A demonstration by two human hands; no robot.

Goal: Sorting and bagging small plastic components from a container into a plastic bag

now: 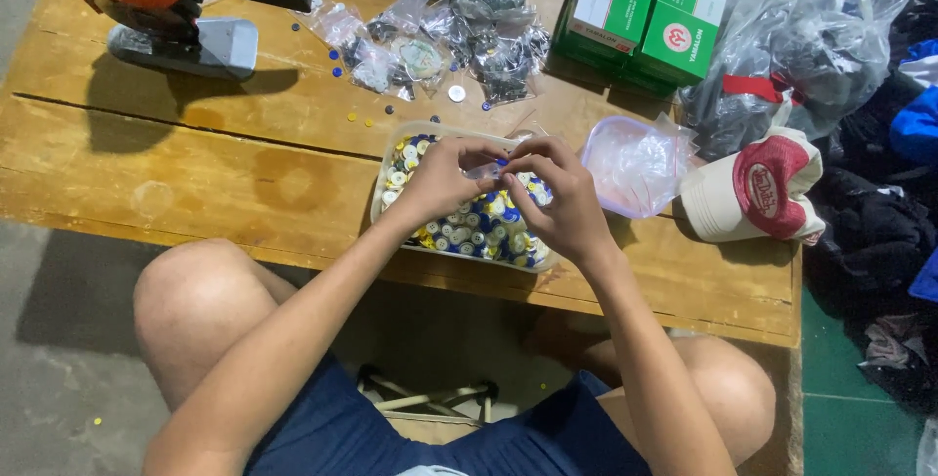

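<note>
From the head camera, both hands met over the clear tray [389, 171] of small blue, white and yellow caps [467, 227], which sat at the front edge of the wooden counter [195, 163]. The left hand [442, 178] and the right hand [559, 204] were curled nearly shut, fingertips pinching one small blue piece [500, 161] between them just above the tray; what exactly it was could not be told. Done well, the work called for a light fingertip hold kept low over the tray, so a slip would drop the piece back in. Just right of the tray lay an open plastic bag [635, 163], then a red and white cap [767, 188] at the right edge. Small filled bags [430, 41] and green boxes [645, 12] crowded the back edge, a press tool [176, 7] stood at the back left corner, and loose caps dotted the wood between.
</note>
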